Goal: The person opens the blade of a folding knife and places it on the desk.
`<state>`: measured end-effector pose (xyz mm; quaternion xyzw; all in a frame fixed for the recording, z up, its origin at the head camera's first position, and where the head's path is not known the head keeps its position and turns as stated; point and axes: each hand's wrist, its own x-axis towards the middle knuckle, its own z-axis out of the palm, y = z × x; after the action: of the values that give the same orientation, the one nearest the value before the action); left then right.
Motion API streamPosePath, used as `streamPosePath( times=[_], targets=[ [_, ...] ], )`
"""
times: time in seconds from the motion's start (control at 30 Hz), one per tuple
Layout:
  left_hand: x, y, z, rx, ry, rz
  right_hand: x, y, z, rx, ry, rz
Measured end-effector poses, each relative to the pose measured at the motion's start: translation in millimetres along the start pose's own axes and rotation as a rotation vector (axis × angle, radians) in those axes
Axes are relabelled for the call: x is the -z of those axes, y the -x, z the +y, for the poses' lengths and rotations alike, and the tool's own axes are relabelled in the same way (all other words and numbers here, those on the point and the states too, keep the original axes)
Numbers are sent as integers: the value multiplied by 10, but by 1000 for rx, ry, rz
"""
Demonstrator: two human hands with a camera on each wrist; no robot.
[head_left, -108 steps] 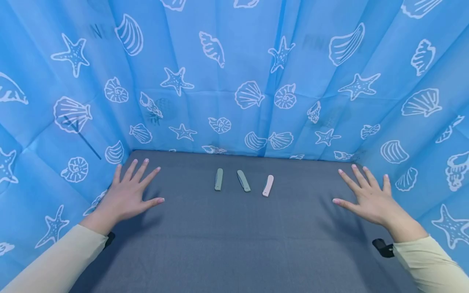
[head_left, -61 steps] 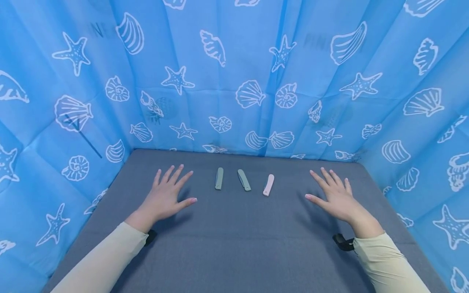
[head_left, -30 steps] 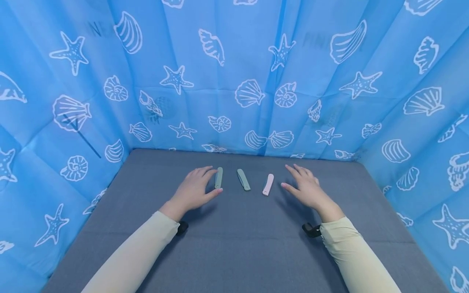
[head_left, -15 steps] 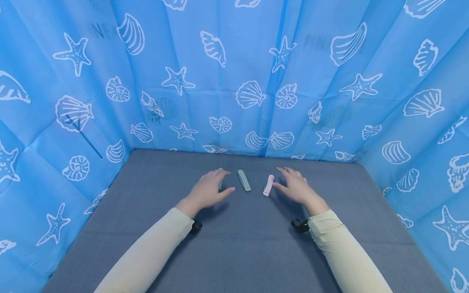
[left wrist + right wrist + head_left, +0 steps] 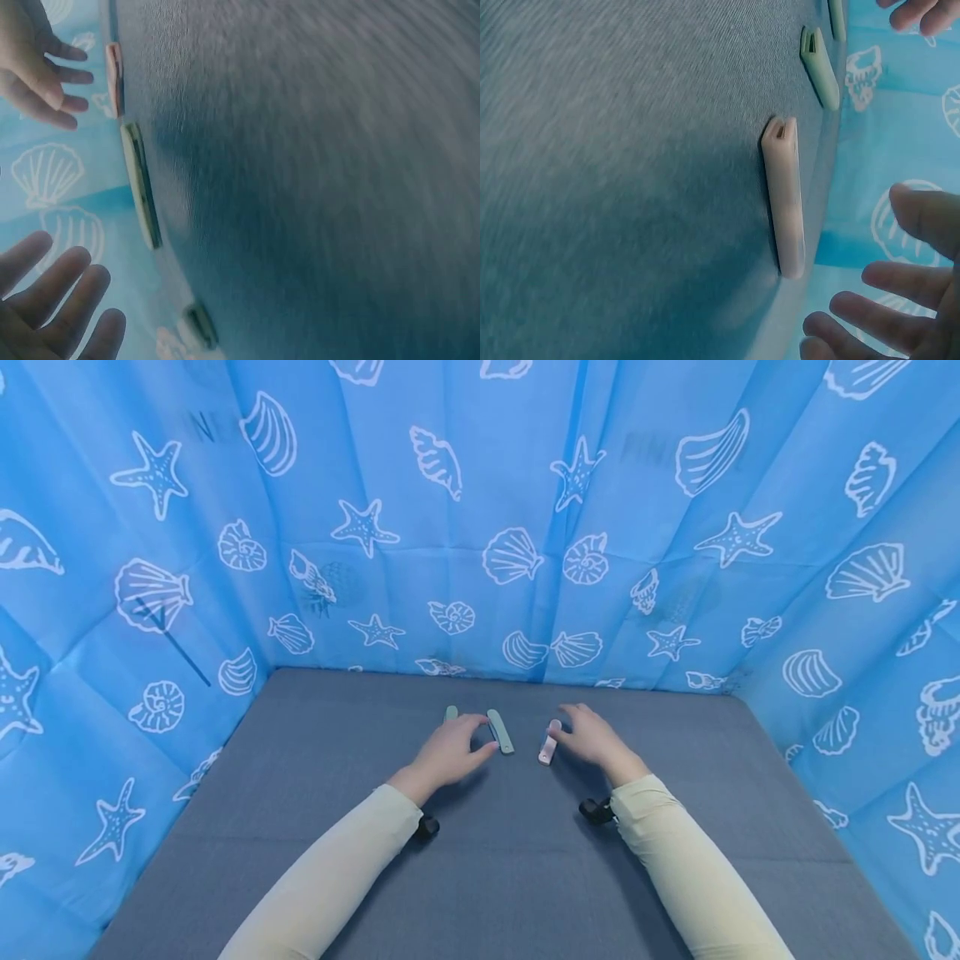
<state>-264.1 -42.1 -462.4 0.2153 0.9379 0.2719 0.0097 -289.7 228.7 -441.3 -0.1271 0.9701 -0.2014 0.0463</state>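
Three folded pocket knives lie in a row on the grey table. My left hand hovers with relaxed fingers over the left green knife and hides most of it. Its fingertips reach toward the middle green knife. My right hand hangs just right of the pink knife, fingers loose and holding nothing. The right wrist view shows the pink knife with a gap between it and my fingers. In the left wrist view the middle green knife lies beyond my fingers.
Blue curtain printed with white shells and starfish walls in the table at the back and on both sides. Bare grey cloth stretches from the knives to the near edge. Both forearms wear pale sleeves with a dark wrist strap.
Both hands have moved inward from the table's sides to the knives. In the last half second the left hand crossed over the left green knife and the right hand closed on the pink one.
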Motion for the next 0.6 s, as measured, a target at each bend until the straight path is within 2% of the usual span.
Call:
streamPosePath(
  times=[0.4, 0.6],
  targets=[
    [-187, -107, 233, 50, 129, -2, -99, -163, -54, -105, -6, 18],
    [-304, -126, 354, 71, 136, 29, -177, -214, -84, -194, -25, -5]
  ],
)
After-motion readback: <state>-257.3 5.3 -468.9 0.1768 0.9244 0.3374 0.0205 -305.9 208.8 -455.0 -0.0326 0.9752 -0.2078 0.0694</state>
